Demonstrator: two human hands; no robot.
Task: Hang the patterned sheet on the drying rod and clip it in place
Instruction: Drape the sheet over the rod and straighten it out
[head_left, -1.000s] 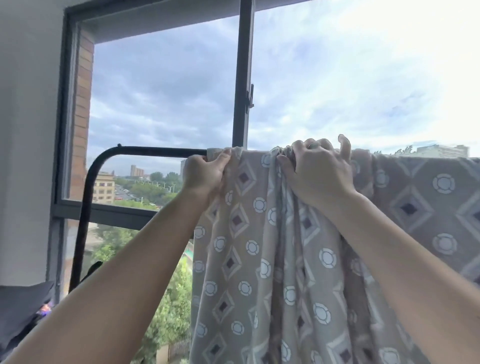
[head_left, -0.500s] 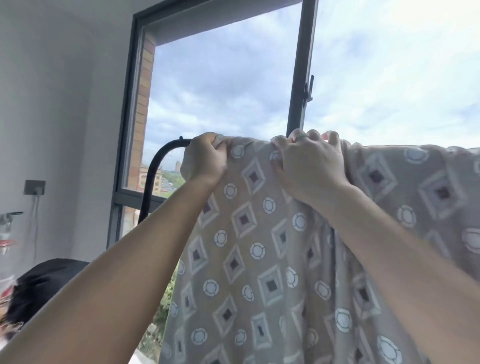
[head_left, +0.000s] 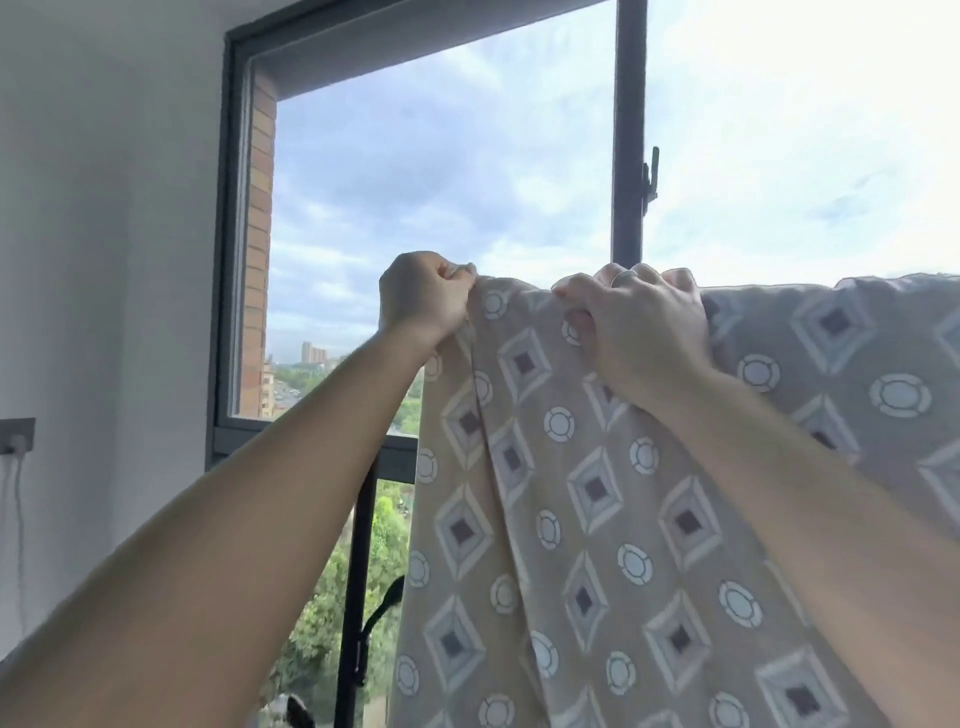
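Observation:
The patterned sheet (head_left: 597, 493), beige-grey with diamonds and circles, hangs down across the right half of the view. My left hand (head_left: 423, 296) pinches its top left corner. My right hand (head_left: 639, 322), with a ring on one finger, grips the top edge a little to the right. The stretch of sheet between my hands is pulled flat. The horizontal drying rod is hidden under the sheet and my hands. Only a black upright post of the rack (head_left: 358, 597) shows below my left forearm. No clip is visible.
A dark-framed window (head_left: 628, 130) fills the background, with sky, trees and buildings beyond. A white wall (head_left: 104, 208) is on the left, with a socket and cable (head_left: 15, 441) at its edge. A black hook-like part (head_left: 387, 603) sticks out beside the post.
Both hands have drawn the sheet's top edge leftward along the rod, so it covers the rod's curved end. The bunched folds between my hands are flattened. The view has swung left.

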